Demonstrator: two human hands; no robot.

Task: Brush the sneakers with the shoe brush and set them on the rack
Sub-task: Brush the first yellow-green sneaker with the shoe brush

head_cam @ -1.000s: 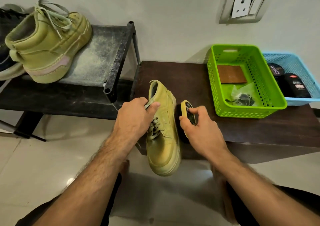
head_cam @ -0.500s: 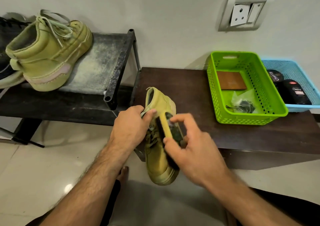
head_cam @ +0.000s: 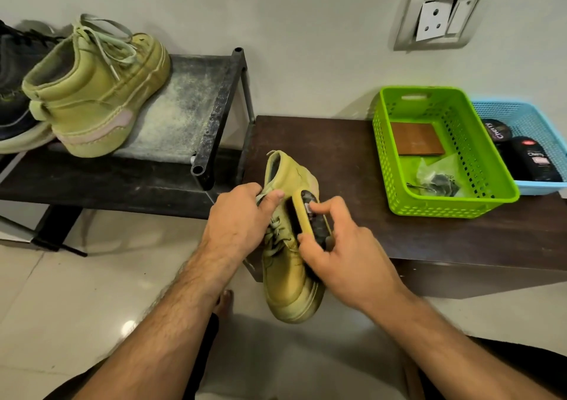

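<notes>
Right now the left hand is gripping the olive sneaker at its collar, fingers curled over the laces and the thumb lying across the tongue, holding the shoe toe-down over the near edge of the dark wooden bench. The right hand is clamping the shoe brush between thumb and curled fingers, with the index fingertip resting on the brush's dark back, and is pressing it against the sneaker's right side, just beside the laces. The matching sneaker is sitting upright on the dusty top shelf of the black metal rack, touching a dark shoe at the left edge. Further right on the bench, a green basket is holding a brown card and a small plastic bag, and a blue basket is standing just behind it with black polish containers inside. A wall socket is showing above them.
</notes>
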